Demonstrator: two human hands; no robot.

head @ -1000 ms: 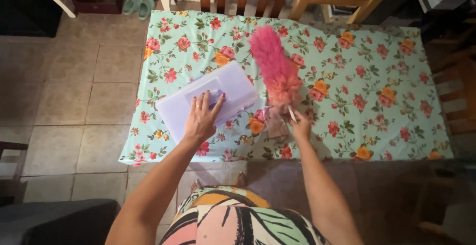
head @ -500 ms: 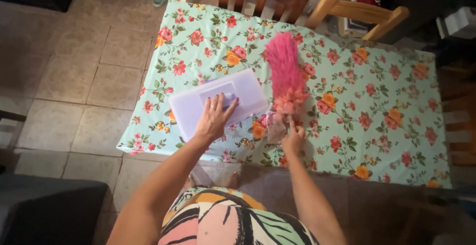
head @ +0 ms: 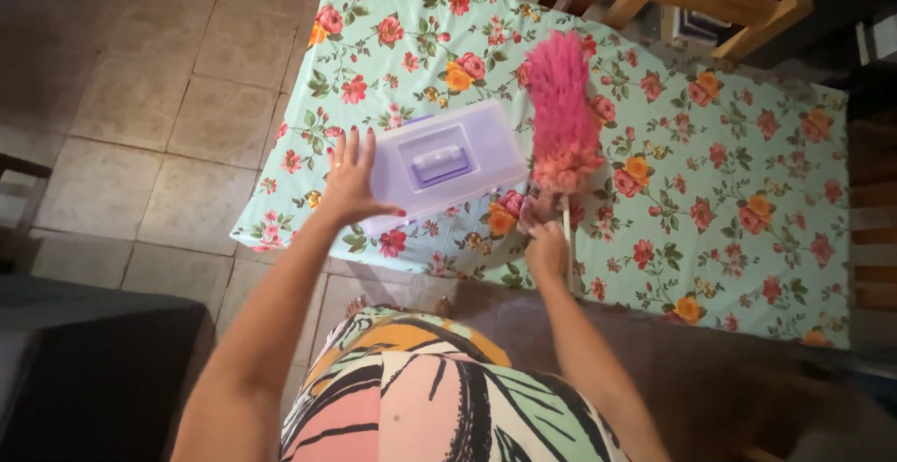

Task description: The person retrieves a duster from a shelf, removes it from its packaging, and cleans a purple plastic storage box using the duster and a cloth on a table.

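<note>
Her left hand (head: 348, 180) rests spread flat against the end of the lilac plastic box (head: 444, 165), while her right hand (head: 548, 249) grips the pink duster (head: 563, 116) just beside it on the flowered tablecloth (head: 729, 182).

Left hand (head: 348, 182) on lilac box (head: 443, 165); right hand (head: 548, 249) grips pink duster (head: 563, 116).

One camera, worn on the head, looked almost straight down and a little forward over the person's own front. It stood well above the counter (head: 654, 200), so both forearms ran up from the bottom edge into mid-picture. The counter filled the upper right, slightly skewed; floor tiles (head: 140, 116) took the left, and chairs (head: 710, 0) cut the top edge. No second view shared the scene.
</note>
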